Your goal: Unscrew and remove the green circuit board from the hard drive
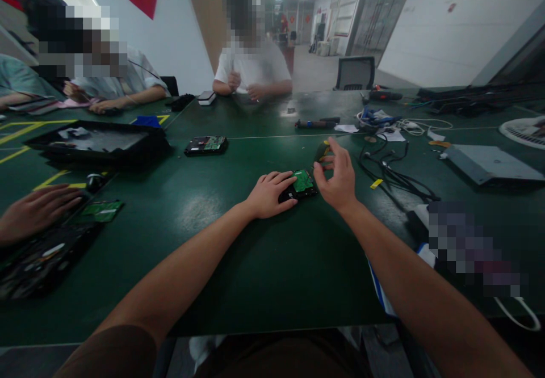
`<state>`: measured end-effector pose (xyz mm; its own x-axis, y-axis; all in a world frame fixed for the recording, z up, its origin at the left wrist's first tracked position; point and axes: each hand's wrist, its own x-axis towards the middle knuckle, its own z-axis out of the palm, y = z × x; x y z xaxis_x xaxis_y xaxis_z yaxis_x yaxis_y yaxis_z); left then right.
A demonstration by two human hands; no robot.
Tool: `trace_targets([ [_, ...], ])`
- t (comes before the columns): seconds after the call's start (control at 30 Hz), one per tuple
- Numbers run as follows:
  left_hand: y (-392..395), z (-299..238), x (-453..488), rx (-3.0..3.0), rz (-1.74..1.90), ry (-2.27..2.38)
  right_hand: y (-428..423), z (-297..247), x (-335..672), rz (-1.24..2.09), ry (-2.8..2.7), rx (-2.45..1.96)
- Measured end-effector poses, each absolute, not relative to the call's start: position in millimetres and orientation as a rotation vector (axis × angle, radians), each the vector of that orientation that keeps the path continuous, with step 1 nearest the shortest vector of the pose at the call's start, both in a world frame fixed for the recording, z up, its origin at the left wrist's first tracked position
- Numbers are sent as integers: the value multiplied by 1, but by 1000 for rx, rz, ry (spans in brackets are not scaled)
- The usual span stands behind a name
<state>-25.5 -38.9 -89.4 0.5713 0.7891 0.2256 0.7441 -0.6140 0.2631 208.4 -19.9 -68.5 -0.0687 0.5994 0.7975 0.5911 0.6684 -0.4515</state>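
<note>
In front of me on the green table lies a hard drive (pixel 304 181) with a green circuit board facing up. My left hand (pixel 271 194) holds it from the left, fingers over its upper side and thumb along the near edge. Just right of the drive, my right hand (pixel 338 178) is raised, its fingers around a screwdriver (pixel 322 151) with a yellow and dark handle. The tool slants down toward the drive's right edge; whether its tip touches the drive, I cannot tell. A second hard drive (pixel 206 145) lies farther back on the left.
A black tray (pixel 97 146) stands at left. Near it are a co-worker's hand (pixel 40 210), a loose circuit board (pixel 100 211) and a dark opened device (pixel 46 259). Black cables (pixel 389 173) and a metal box (pixel 496 163) lie at right. Other people (pixel 255 68) sit across the table.
</note>
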Motion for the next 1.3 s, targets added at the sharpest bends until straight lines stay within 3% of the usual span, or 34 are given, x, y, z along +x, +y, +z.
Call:
trace_targets([
  [1.3,-38,-90,-25,2677,495,1301,-19,-68,209,-18,-1724,-965],
])
